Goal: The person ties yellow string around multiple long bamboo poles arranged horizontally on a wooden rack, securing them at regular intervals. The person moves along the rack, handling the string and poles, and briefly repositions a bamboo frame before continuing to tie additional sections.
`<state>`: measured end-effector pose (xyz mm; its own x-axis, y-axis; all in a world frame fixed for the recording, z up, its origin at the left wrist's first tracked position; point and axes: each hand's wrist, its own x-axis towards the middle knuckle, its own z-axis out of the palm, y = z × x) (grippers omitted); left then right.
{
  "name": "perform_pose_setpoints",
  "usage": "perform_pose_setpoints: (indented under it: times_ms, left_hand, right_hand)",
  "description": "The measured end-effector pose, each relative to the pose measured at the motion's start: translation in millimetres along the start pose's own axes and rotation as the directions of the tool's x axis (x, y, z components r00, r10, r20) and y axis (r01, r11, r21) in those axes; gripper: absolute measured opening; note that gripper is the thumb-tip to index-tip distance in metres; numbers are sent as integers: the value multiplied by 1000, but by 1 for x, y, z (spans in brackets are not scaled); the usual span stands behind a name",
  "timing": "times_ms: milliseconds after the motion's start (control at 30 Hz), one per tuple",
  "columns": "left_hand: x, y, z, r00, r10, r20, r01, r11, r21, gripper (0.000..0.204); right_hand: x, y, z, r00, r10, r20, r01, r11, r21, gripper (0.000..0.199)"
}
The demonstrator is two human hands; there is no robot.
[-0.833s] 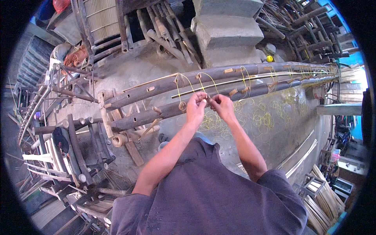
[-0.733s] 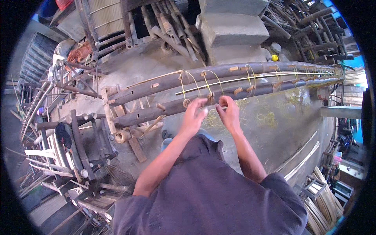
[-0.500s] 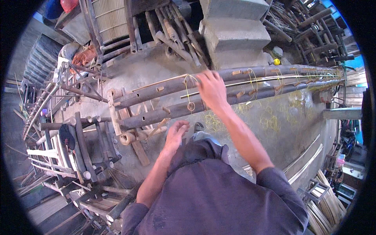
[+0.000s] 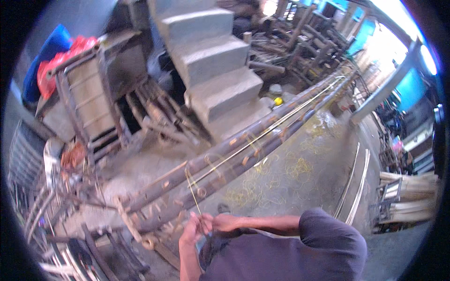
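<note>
My hands have come together close to my body, below the near one of two long dark poles. A thin yellow strip [image 4: 193, 192] runs taut from between the poles down to them. My left hand [image 4: 193, 228] is closed on the strip's end, fingers bent. Right beside it, my right hand [image 4: 226, 222] is closed too, but blur and overlap hide what it pinches. The near pole [image 4: 220, 183] and the far pole [image 4: 243, 136] lie side by side with short wooden pegs in them. Thin pale slats [image 4: 281, 121] run lengthwise between the poles.
Loose yellow strips [image 4: 298, 169] litter the floor beyond the near pole. Concrete stairs [image 4: 220, 79] rise behind the far pole. A yellow round object [image 4: 278, 101] sits near their foot. Long pale slats [image 4: 358, 185] lie on the floor at right, and a bamboo frame [image 4: 89, 93] leans at left.
My right hand has left the poles and come down to my left hand. The yellow strip now stretches toward me. My view has swung, showing more of the stairs.
</note>
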<state>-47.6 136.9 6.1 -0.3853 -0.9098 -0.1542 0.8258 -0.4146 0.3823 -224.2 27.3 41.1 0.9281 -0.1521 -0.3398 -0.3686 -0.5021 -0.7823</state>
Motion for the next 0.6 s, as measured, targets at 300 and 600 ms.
perform_pose_setpoints:
  times_ms: [300, 600]
  left_hand:
    - [12, 20, -23, 991, -6, 132, 10, 999, -35, 39]
    - [16, 10, 20, 926, 42, -375, 121, 908, 401, 40]
  right_hand:
    - [7, 32, -6, 910, 121, -396, 89, 876, 473, 26]
    - [0, 22, 4, 947, 48, -318, 5, 986, 165, 28]
